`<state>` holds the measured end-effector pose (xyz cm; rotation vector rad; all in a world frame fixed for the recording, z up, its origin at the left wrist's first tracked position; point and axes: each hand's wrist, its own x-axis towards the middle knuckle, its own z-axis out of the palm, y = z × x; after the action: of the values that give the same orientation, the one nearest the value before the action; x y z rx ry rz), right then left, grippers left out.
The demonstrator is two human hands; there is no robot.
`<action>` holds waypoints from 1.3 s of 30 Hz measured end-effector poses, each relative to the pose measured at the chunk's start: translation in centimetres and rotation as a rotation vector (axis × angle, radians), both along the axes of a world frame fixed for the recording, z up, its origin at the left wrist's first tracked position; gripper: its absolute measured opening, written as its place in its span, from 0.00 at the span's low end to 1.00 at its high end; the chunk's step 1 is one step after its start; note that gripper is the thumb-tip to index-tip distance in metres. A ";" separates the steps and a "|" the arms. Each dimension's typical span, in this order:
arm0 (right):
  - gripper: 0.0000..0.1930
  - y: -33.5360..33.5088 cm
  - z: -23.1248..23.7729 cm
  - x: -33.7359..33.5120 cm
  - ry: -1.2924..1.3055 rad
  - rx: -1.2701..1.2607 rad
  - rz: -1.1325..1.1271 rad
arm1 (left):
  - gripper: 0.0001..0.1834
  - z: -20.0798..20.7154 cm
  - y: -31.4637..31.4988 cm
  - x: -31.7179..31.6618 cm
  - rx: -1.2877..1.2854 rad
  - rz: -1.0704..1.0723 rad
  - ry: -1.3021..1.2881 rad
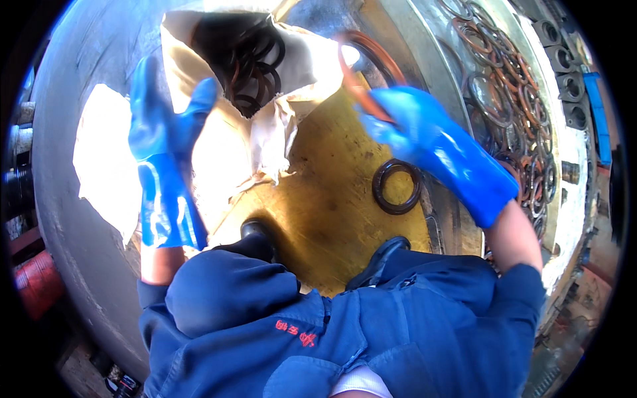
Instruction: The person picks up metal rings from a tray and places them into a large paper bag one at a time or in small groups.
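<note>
My left hand [162,132], in a long blue glove, is open with the thumb spread away from the fingers. It is over a torn pale paper sack [308,76], left of its opening. Several dark ring seals [271,69] lie inside the sack. In my right hand [415,126], also blue-gloved and slightly blurred, the fingers are closed on reddish-brown ring seals [385,54], raised to the right of the sack. Whether there are two or more of these cannot be made out. Below that hand, one dark brown ring seal [397,187] lies flat on the yellow surface [325,179].
To my right, a long tray [458,79] holds several brown and dark rings [517,86]. Past it stand grey cylindrical parts [564,60] and a blue bar [599,119]. A curved grey wall [79,252] runs on my left. My dark shoes [259,235] are close by.
</note>
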<state>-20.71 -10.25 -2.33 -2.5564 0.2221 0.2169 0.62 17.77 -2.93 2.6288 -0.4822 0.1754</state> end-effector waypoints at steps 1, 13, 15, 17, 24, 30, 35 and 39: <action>0.13 2.0 0.9 3.0 -0.067 -0.163 0.170 | 0.57 1.0 1.0 -0.4 0.026 -0.040 -0.143; 0.14 12.9 -1.1 18.4 0.114 -0.413 0.351 | 0.42 -3.4 4.0 6.6 0.321 0.121 -0.549; 0.13 14.7 -2.5 19.4 -0.044 -0.422 0.376 | 0.44 -3.1 5.4 6.7 0.290 0.173 -0.545; 0.12 17.2 -2.2 20.3 -0.133 -0.465 0.463 | 0.46 -2.6 7.4 6.8 0.266 0.284 -0.361; 0.06 17.3 -9.5 29.8 -1.070 -0.543 0.770 | 0.24 -0.3 8.3 7.3 0.292 0.261 0.253; 0.19 12.4 0.9 21.7 -0.854 -0.485 0.171 | 0.28 0.0 11.4 6.0 0.189 0.258 0.318; 0.30 5.9 0.0 17.7 -0.374 -0.506 0.528 | 0.28 1.1 10.2 6.3 0.164 0.229 0.397; 0.25 9.7 -3.6 18.2 -0.153 -0.645 0.560 | 0.24 -0.2 10.3 7.4 0.030 0.226 0.446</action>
<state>-2.46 -0.54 -5.96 -3.2049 -0.5845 0.1721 8.04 28.07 -3.13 2.6342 -0.0366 -0.3451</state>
